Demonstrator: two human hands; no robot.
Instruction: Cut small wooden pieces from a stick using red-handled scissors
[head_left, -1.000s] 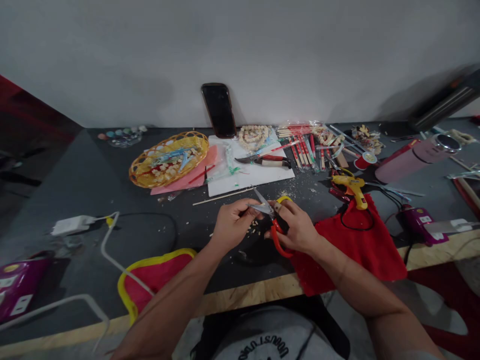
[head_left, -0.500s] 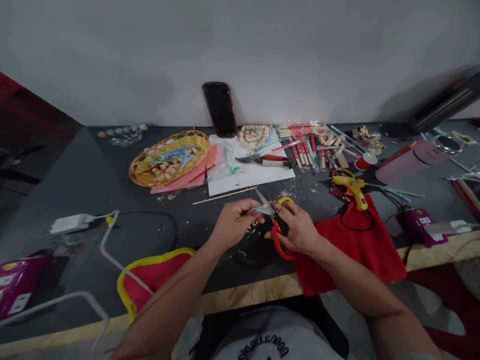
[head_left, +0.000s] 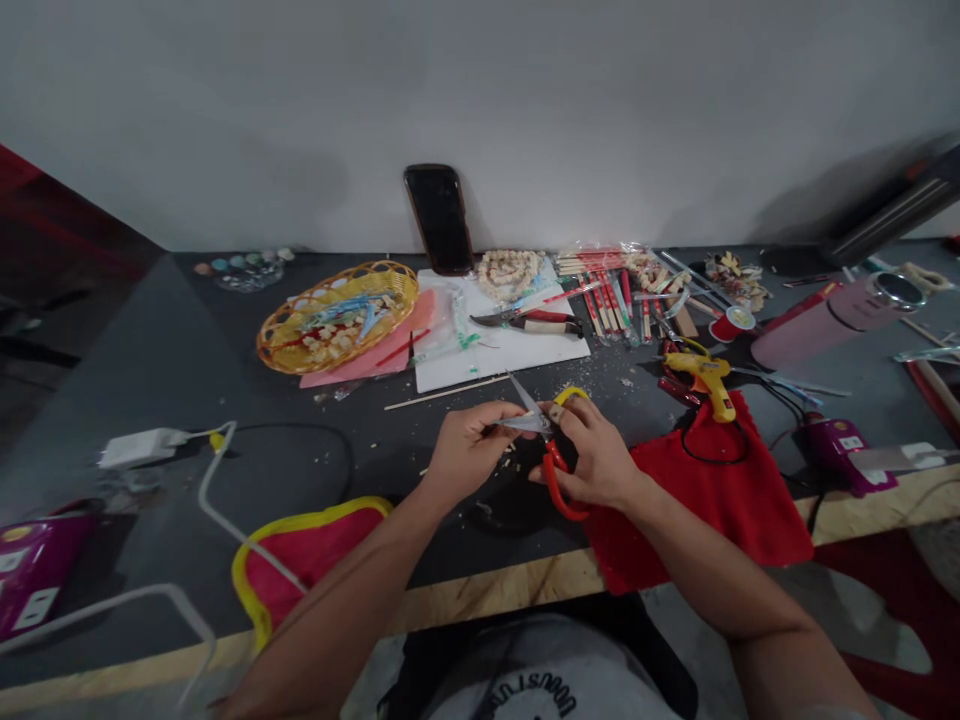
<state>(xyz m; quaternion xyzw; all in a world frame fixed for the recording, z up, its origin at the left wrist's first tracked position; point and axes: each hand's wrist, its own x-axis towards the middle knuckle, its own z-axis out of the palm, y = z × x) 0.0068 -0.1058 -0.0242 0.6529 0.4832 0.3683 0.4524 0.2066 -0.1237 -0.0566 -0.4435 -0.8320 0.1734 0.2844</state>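
right hand [head_left: 596, 460]: fingers curling through the red-and-yellow loops of the scissors [head_left: 546, 440], closed on the handles; grip by the loops is working the blades.
scissors: held just above the worktop [head_left: 187, 370], metal blades partly open, tips pointing away toward the white board [head_left: 517, 350].
left hand [head_left: 469, 450]: fingertips pinching a small pale piece at the blades; too small to name; pinch looks meant to be steadying it for the cut.
chips [head_left: 510, 462]: pale crumbs lying under both hands, likely trimmings.
stick [head_left: 446, 392]: thin, pale, wooden-looking, lying just beyond the hands.
red cloth [head_left: 712, 490]: soft, draping over the worktop edge beside the right wrist.
glue gun [head_left: 705, 378]: yellow plastic, resting on the cloth's far corner, within reach.
basket [head_left: 337, 315]: woven, oval, yellow, holding small pale bits, well apart.
phone [head_left: 439, 218]: dark, glossy, leaning upright on the wall.
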